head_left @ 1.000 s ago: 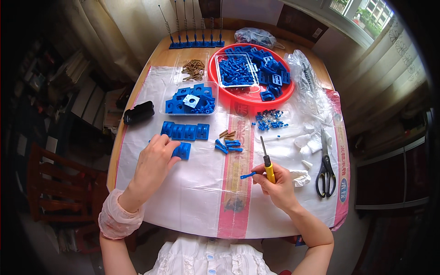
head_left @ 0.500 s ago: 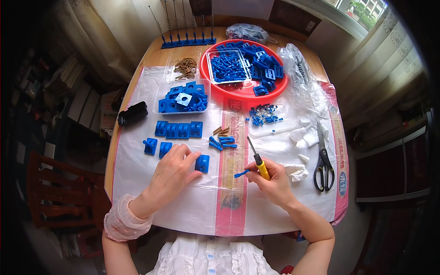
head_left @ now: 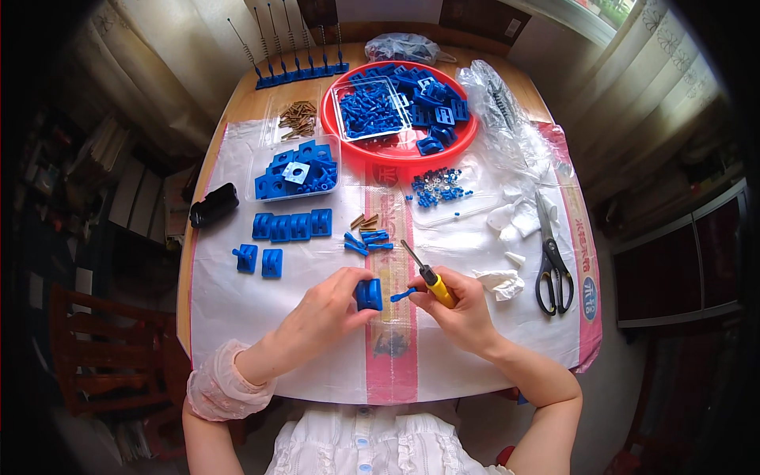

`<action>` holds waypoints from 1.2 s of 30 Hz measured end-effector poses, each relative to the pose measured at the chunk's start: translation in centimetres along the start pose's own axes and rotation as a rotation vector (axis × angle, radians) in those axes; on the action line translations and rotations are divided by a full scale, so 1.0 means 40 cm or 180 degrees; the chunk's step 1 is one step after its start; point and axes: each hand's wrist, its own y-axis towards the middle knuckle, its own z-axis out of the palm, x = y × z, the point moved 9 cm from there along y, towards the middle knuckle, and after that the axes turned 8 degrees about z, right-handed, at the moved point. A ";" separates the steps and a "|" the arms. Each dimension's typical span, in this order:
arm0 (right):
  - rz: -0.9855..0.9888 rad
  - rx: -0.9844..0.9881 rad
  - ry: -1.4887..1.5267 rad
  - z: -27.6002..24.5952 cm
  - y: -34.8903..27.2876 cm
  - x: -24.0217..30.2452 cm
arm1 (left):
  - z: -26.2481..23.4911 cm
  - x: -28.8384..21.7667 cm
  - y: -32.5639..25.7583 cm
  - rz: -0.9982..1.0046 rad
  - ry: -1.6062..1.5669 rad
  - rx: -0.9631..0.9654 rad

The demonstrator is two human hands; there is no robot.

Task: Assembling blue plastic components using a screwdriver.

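My left hand (head_left: pixel 328 310) pinches a blue plastic block (head_left: pixel 368 294) just above the table sheet. My right hand (head_left: pixel 461 305) grips a yellow-handled screwdriver (head_left: pixel 426 274), shaft pointing up and left, and holds a small blue peg (head_left: pixel 402 294) aimed at the block's side. The two hands nearly meet over the red stripe of the sheet. A row of like blue blocks (head_left: pixel 291 226) lies further up on the left, and two more blue blocks (head_left: pixel 260 260) sit below it.
A red round tray (head_left: pixel 467 134) of blue parts stands at the back. A clear box of blue blocks (head_left: pixel 297 170), loose pegs (head_left: pixel 366 237), small washers (head_left: pixel 435 186), black scissors (head_left: pixel 552 261), crumpled tissue (head_left: pixel 497 281) and a black object (head_left: pixel 214 204) lie around.
My left hand picked a blue block from the left side and carried it right to the centre. My right hand moved the peg up to meet it.
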 end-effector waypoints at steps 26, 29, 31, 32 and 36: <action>-0.1118 -0.0120 -0.1279 0.034 -0.019 0.065 | 0.106 0.052 0.010 -0.0474 -0.1984 -0.0105; -0.1185 -0.0130 -0.1341 0.039 -0.025 0.069 | 0.109 0.051 0.010 -0.0594 -0.2206 -0.0111; -0.1250 -0.0097 -0.1386 0.045 -0.029 0.079 | 0.111 0.057 0.008 -0.0596 -0.2392 -0.0221; -0.1225 -0.0082 -0.1371 0.044 -0.027 0.077 | 0.107 0.054 0.011 -0.0500 -0.2352 -0.0317; -0.1143 -0.0064 -0.1351 0.041 -0.023 0.066 | 0.096 0.041 0.019 -0.0357 -0.2248 -0.0367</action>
